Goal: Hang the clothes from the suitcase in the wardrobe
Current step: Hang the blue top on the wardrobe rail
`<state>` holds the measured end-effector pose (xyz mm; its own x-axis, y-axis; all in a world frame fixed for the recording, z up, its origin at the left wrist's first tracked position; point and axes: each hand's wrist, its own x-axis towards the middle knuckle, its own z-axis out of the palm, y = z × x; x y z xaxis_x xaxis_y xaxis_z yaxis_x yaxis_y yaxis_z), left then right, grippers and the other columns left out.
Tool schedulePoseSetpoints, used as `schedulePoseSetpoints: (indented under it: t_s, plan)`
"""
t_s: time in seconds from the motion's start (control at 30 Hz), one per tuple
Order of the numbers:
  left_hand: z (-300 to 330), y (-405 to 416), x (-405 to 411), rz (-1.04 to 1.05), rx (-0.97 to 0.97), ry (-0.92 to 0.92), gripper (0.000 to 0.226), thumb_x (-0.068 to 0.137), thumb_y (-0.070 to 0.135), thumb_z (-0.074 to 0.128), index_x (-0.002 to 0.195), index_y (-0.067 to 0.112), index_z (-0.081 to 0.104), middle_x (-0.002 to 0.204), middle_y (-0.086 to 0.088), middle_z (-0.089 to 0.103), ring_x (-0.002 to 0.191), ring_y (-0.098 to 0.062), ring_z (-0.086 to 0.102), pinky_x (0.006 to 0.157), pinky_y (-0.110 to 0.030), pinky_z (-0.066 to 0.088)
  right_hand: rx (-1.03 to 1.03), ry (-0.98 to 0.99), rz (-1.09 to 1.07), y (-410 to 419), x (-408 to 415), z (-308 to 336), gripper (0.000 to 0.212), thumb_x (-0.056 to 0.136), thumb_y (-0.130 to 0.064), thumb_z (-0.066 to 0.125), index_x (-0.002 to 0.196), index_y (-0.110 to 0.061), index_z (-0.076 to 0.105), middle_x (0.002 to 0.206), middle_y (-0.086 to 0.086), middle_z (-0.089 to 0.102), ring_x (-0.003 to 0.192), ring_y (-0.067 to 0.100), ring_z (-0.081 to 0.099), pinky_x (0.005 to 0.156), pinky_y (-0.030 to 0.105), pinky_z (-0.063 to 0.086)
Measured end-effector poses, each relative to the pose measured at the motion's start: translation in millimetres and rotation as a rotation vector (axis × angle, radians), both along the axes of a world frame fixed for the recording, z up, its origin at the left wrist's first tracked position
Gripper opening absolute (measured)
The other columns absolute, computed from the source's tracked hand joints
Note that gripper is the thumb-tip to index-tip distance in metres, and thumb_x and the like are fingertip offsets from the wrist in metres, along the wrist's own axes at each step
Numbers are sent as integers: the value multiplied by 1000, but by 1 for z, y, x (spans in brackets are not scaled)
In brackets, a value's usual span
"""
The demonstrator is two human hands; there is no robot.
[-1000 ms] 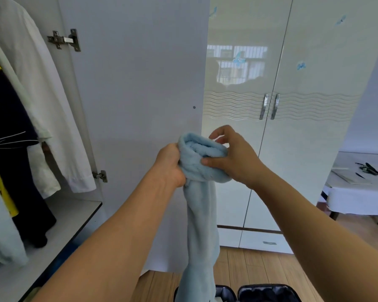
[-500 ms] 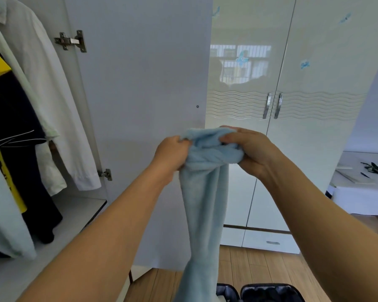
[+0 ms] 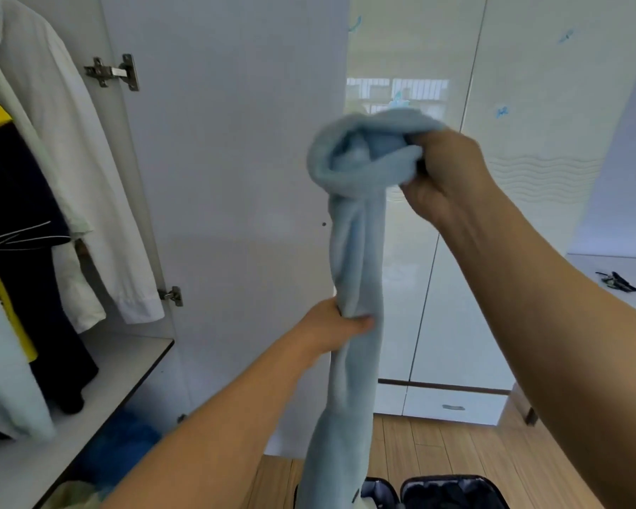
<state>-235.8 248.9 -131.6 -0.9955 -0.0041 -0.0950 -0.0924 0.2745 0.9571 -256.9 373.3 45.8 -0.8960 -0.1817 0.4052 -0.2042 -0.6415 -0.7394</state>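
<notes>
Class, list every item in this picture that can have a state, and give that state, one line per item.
light blue garment: bunched, hanging, off any hanger
left hand: grips garment lower down
right hand: grips bunched top
left wardrobe door: open
right wardrobe doors: closed
white shirt: hung inside
suitcase: open on floor

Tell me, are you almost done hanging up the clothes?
Partway. A white shirt and a dark top already hang in the wardrobe. In hand now is a blue garment: the right hand grips its bunched top, the left hand pinches it lower down. It has no hanger yet. More dark clothes seem to wait in the suitcase, so some hanging is left.
</notes>
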Motion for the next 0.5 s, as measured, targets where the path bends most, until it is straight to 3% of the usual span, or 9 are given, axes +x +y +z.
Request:
schedulePoseSetpoints:
  t_s: [0.03, 0.07, 0.13, 0.17, 0.23, 0.3, 0.37, 0.43, 0.5]
  plan:
    - [-2, 4, -3, 99, 101, -53, 45, 87, 32, 69, 125, 10, 58, 117, -6, 68, 103, -22, 65, 93, -42, 53, 28, 71, 33, 3, -1, 1, 16, 92, 4, 50, 104, 0, 60, 94, 12, 67, 90, 21, 66, 80, 28, 54]
    - [1, 4, -6, 181, 234, -102, 38, 93, 30, 63, 122, 7, 58, 113, -9, 68, 101, -25, 66, 89, -44, 54, 132, 136, 38, 7, -6, -3, 31, 92, -4, 57, 122, -3, 54, 110, 8, 65, 103, 20, 64, 90, 31, 52]
    - [19, 1, -15, 227, 505, -138, 31, 95, 24, 58, 118, 4, 61, 108, -14, 69, 96, -29, 67, 81, -46, 55, 512, 228, -51, 19, -15, -27, 79, 84, -15, 72, 149, -14, 26, 138, -4, 50, 123, 12, 53, 101, 31, 46]
    - [30, -3, -18, 213, 618, -124, 29, 95, 22, 58, 116, 3, 63, 106, -16, 70, 92, -29, 68, 76, -46, 57, 663, 227, -85, 22, -19, -46, 93, 79, -16, 77, 152, -19, 19, 141, -10, 45, 122, 7, 52, 98, 26, 48]
    - [59, -9, -20, 173, 832, -59, 25, 97, 20, 52, 107, 0, 64, 97, -17, 70, 78, -26, 71, 65, -37, 60, 815, 152, -42, 27, -26, -86, 102, 71, -16, 83, 152, -20, 21, 138, -11, 49, 115, 5, 56, 86, 17, 51]
    - [88, -11, -19, 160, 974, 3, 27, 100, 21, 45, 103, 0, 61, 99, -14, 66, 82, -23, 67, 73, -31, 57, 982, 93, 142, 29, -31, -122, 84, 67, -15, 86, 140, -19, 44, 130, -2, 60, 117, 16, 59, 90, 22, 52]
    - [113, -14, -17, 189, 951, 91, 31, 102, 23, 41, 117, 2, 59, 116, -13, 63, 104, -25, 62, 83, -32, 52, 1294, 77, 259, 28, -31, -148, 61, 69, -17, 85, 125, -20, 60, 120, -1, 67, 114, 19, 61, 95, 30, 50]
    - [129, -22, -17, 272, 770, 163, 35, 102, 25, 41, 129, 6, 54, 124, -10, 61, 120, -28, 56, 82, -33, 50, 1499, 72, 119, 27, -31, -161, 55, 68, -27, 86, 118, -15, 65, 115, 1, 67, 109, 22, 61, 94, 34, 49]
    - [134, -37, -16, 375, 579, 245, 25, 98, 27, 49, 106, 8, 62, 106, -10, 66, 109, -28, 61, 79, -35, 55, 1565, 87, -116, 25, -33, -158, 46, 72, -29, 81, 111, -8, 67, 110, 8, 66, 102, 26, 61, 87, 35, 48]
